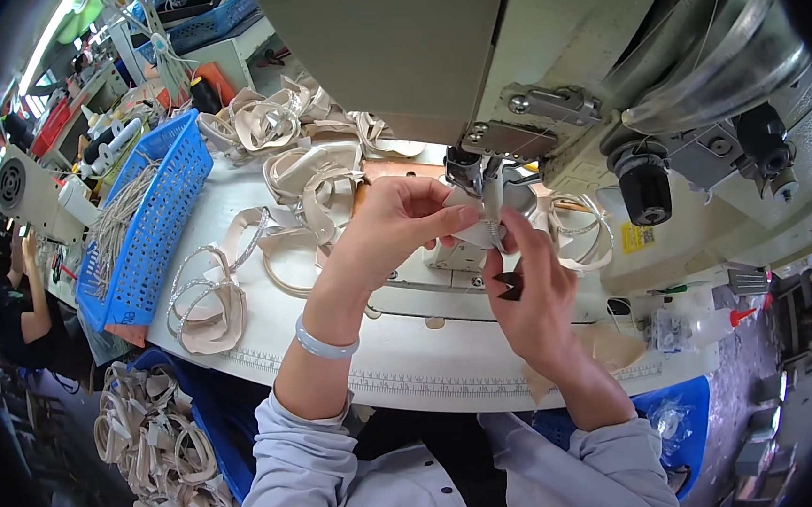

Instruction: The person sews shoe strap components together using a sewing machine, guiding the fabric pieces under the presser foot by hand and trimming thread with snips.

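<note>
Both hands are at the needle area of a sewing machine (pixel 464 166). My left hand (pixel 394 221), with a pale bangle on its wrist, pinches a beige strap piece (pixel 490 205) with glittery trim beneath the machine head. On the strap's other side, the fingers of my right hand (pixel 540 291) are closed on its edge. Dark pointed blades (pixel 510 287), apparently thread snips, stick out from the right palm. Fingers and the machine head partly hide the strap. Just left lie several beige strap uppers (pixel 317 189), some with sparkling edges.
A blue perforated basket (pixel 154 219) of cords stands at the table's left. Strap pieces fill a blue-lined container (pixel 161 450) below. A ruler strip (pixel 434 383) follows the table's front edge. Black knobs (pixel 641 185) hang at right. Another person (pixel 38 307) sits at far left.
</note>
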Tool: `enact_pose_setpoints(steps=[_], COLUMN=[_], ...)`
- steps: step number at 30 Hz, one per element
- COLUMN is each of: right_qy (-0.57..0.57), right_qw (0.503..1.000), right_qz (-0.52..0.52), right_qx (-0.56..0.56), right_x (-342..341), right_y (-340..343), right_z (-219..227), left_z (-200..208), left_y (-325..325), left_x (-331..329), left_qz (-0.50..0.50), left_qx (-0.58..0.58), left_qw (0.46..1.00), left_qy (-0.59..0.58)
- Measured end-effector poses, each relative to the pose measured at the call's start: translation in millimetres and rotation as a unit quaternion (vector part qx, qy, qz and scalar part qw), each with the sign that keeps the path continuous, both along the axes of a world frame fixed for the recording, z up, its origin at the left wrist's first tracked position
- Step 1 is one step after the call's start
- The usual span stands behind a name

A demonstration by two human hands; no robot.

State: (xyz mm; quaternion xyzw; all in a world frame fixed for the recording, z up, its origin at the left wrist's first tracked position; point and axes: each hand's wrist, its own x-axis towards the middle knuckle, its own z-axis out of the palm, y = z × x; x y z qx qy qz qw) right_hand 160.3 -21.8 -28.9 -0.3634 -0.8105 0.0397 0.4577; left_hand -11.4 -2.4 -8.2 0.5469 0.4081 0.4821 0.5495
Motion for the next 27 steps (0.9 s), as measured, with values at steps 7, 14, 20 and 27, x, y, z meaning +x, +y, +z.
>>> enact_pose_setpoints(steps=[7, 14, 20, 27], right_qy=[-0.169, -0.213, -0.084, -0.077], right_qw=[0.978, 0.960, 0.995, 0.995], right_qz=[-0.061, -0.054, -0.013, -0.035], right_qx=[0.104, 0.173, 0.048, 0.051], right_x=[1.6, 7.2, -2.9, -5.8], right_y=[-4.3, 4.3, -1.4, -6.0], right_z=[13.9, 33.5, 26.7, 23.8], left_z=[-1.4, -2.9, -5.3, -3.9], left_y=[-3.8, -1.8, -3.5, -1.1], left_x=[2.5, 0.4, 1.2, 5.2], left_qz=[0.024, -0.011, 0.017, 0.000], left_qx=[-0.021, 0.053, 0.066, 0.037], left_qw=[0.998, 0.998, 0.998, 0.999], left_qy=[-0.045, -0.028, 0.001, -0.004])
